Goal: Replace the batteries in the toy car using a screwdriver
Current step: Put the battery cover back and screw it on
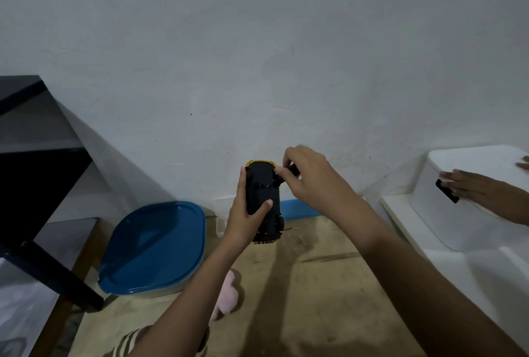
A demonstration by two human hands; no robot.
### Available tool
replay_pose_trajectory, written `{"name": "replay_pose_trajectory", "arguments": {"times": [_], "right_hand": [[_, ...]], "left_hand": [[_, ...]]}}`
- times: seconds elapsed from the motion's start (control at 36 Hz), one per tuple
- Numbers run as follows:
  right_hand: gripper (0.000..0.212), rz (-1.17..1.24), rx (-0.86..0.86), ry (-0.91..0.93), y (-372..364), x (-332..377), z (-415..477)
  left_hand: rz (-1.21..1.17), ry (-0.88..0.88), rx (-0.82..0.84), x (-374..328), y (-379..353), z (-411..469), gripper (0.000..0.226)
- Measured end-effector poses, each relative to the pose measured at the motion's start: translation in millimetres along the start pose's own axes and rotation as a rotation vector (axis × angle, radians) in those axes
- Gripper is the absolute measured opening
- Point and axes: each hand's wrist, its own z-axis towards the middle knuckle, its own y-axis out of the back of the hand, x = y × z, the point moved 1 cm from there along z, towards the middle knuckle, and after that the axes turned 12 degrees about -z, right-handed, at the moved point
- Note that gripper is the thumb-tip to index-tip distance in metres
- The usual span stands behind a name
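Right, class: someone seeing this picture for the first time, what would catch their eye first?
At centre, the left hand holds a yellow toy car with its black underside up, while the right hand works a small screwdriver into it. A blue-lidded container sits lower left, and another person's hand rests on a white box at right.

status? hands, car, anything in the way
Left hand grips toy car, underside facing camera. Right hand holds screwdriver, tip at the chassis. Another person's hand rests on white box at right, clear of work.
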Motion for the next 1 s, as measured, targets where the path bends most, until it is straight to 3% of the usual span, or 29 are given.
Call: {"name": "replay_pose_trajectory", "arguments": {"times": [0.08,0.19,0.31,0.53,0.61,0.69,1.0], "right_hand": [[0.009,-0.019,0.050,0.027,-3,-6,-3],[0.030,-0.047,-0.027,-0.082,-7,-14,-11],[0.014,0.042,0.006,-0.065,-8,-19,-18],[0.025,0.037,-0.061,-0.137,-8,-22,-24],[0.012,0.105,-0.030,-0.104,-8,-24,-28],[0.014,0.111,-0.002,-0.084,-8,-25,-31],[0.020,-0.159,0.031,0.102,-6,-23,-33]], "left_hand": [[0.010,0.009,-0.017,1,-2,1,0.085],[0.054,-0.012,-0.004,0,-4,2,0.086],[0.134,-0.045,-0.018,0,-6,4,0.086],[0.312,-0.120,-0.026,1,-12,5,0.082],[0.307,-0.117,-0.046,-2,-14,7,0.082],[0.301,-0.114,-0.054,-3,-13,8,0.082],[0.344,-0.151,-0.036,-4,-4,0,0.081]]}}
